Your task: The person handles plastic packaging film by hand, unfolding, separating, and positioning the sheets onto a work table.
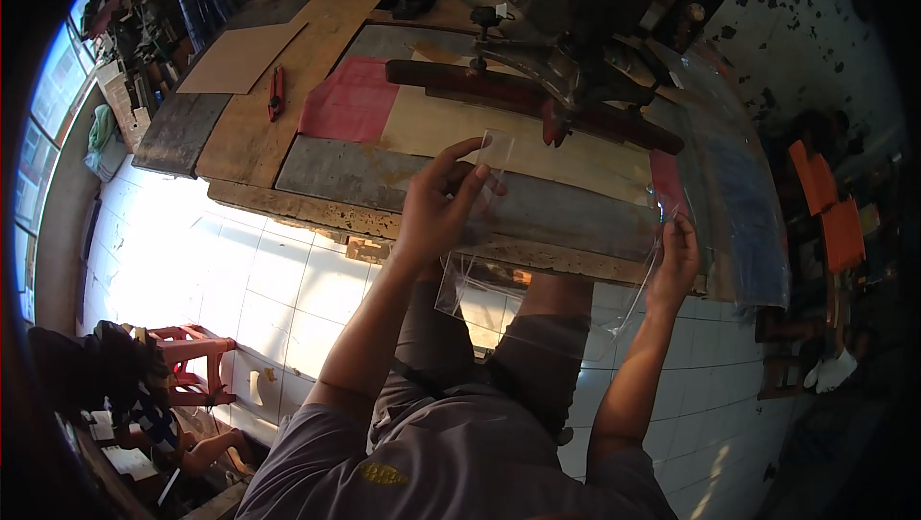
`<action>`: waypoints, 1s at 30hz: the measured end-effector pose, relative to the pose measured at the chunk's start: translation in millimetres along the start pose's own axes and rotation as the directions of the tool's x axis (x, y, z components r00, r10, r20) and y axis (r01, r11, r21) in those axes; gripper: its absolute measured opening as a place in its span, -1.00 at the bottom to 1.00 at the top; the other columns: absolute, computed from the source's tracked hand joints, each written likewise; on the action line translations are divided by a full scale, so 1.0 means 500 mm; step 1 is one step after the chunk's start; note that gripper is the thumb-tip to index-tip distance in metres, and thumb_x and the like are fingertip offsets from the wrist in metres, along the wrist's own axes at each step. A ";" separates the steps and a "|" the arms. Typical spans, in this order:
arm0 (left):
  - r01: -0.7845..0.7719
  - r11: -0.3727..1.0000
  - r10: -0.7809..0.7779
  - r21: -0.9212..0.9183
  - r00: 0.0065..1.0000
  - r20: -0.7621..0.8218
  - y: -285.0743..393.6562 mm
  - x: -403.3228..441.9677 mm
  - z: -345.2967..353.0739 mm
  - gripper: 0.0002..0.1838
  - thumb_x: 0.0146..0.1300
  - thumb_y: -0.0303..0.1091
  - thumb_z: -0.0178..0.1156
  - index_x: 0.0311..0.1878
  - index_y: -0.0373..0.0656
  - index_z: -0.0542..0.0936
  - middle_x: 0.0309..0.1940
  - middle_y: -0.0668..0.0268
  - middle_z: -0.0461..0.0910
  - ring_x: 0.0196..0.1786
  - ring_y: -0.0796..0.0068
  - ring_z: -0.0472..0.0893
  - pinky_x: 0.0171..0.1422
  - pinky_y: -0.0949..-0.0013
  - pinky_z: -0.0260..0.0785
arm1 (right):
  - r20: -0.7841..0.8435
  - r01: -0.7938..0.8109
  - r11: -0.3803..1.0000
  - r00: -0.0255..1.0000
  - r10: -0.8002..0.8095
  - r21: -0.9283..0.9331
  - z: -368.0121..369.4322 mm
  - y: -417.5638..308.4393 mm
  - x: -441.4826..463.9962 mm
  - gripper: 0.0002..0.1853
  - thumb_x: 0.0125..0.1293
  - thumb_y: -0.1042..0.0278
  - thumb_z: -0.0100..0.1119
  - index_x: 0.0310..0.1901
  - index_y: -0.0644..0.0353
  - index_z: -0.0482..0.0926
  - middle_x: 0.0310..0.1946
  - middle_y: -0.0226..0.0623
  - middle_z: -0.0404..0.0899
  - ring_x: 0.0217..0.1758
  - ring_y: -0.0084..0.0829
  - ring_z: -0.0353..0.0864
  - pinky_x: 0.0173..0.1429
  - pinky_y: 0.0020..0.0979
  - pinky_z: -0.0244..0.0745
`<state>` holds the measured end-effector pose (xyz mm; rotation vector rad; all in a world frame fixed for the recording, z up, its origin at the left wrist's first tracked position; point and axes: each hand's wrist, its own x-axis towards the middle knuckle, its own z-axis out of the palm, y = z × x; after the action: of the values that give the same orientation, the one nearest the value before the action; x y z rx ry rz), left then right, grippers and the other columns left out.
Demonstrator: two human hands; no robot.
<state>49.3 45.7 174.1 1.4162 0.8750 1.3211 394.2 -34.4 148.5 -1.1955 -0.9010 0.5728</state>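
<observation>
A clear plastic sheet point(457, 290) hangs between my two hands, in front of the workbench edge and over my lap. My left hand point(439, 201) pinches a small clear plastic piece point(497, 149) between thumb and fingers; whether it is joined to the sheet I cannot tell. My right hand point(675, 259) grips the sheet's right edge. Beyond them is a press with a long dark red bar point(460, 82), above a cream strip point(432, 123) on the bench. Pink material point(347, 103) lies at the strip's left end, with more pink at its right.
On the wooden bench top point(245, 144) lie a red cutter point(276, 95) and a brown cardboard sheet point(240, 58). Clear plastic sheeting point(746, 203) drapes over the bench's right end. A red stool point(197, 352) and another person's arm point(213, 450) are at lower left.
</observation>
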 end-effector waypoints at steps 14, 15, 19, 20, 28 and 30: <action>0.016 1.000 -0.016 -0.019 1.000 -0.009 0.010 -0.001 0.005 -0.56 0.58 -0.39 0.18 0.46 -0.18 0.46 -0.25 0.26 0.82 -0.17 0.75 0.64 0.00 0.55 0.41 | -0.009 0.002 1.000 1.000 -0.003 -0.020 -0.002 0.005 -0.009 -0.66 0.51 0.33 0.33 0.23 0.23 0.58 -0.17 -0.47 0.68 -0.11 -0.64 0.67 -0.09 -0.60 0.45; 0.023 1.000 -0.023 -0.013 1.000 -0.005 0.010 -0.001 0.004 -0.56 0.59 -0.38 0.18 0.45 -0.18 0.46 -0.24 0.25 0.82 -0.16 0.74 0.65 0.01 0.55 0.41 | -0.009 0.014 1.000 1.000 -0.014 -0.018 -0.002 0.007 -0.009 -0.66 0.51 0.33 0.32 0.23 0.23 0.58 -0.17 -0.47 0.68 -0.10 -0.63 0.67 -0.08 -0.59 0.46; 0.029 1.000 -0.029 -0.009 1.000 0.008 0.001 0.000 0.001 -0.58 0.61 -0.35 0.16 0.45 -0.18 0.47 -0.22 0.22 0.82 -0.13 0.69 0.69 0.03 0.54 0.44 | -0.018 0.024 1.000 1.000 -0.024 -0.001 -0.003 0.012 -0.009 -0.67 0.52 0.34 0.31 0.22 0.25 0.58 -0.15 -0.45 0.68 -0.10 -0.60 0.68 -0.03 -0.55 0.51; 0.026 1.000 -0.025 -0.013 1.000 0.010 -0.003 0.000 0.001 -0.58 0.62 -0.34 0.14 0.45 -0.18 0.47 -0.21 0.22 0.82 -0.12 0.67 0.70 0.04 0.53 0.45 | -0.022 0.032 0.999 0.999 -0.032 -0.002 -0.002 0.013 -0.009 -0.68 0.52 0.34 0.32 0.21 0.26 0.59 -0.14 -0.45 0.68 -0.10 -0.60 0.68 -0.02 -0.55 0.52; -0.018 1.000 0.019 -0.018 0.999 0.037 0.001 0.001 -0.004 -0.56 0.69 -0.19 -0.02 0.45 -0.20 0.51 -0.13 0.20 0.81 -0.12 0.55 0.74 0.15 0.41 0.51 | -0.190 0.074 0.995 0.980 -0.059 0.070 -0.028 0.030 0.001 -0.71 0.53 0.31 0.32 0.16 0.25 0.60 -0.07 -0.44 0.68 -0.07 -0.64 0.64 0.08 -0.49 0.58; -0.027 1.000 0.027 -0.001 0.999 0.039 -0.004 0.002 -0.003 -0.57 0.69 -0.19 -0.02 0.43 -0.21 0.53 -0.12 0.21 0.81 -0.09 0.54 0.73 0.16 0.41 0.50 | -0.192 0.077 0.995 0.979 -0.062 0.069 -0.031 0.032 0.001 -0.71 0.54 0.29 0.31 0.16 0.25 0.60 -0.04 -0.43 0.67 -0.04 -0.63 0.63 0.12 -0.49 0.57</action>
<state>48.0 47.4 172.4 1.4534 0.8321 1.3094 408.7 -37.8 132.0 -1.1249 -0.7493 0.4250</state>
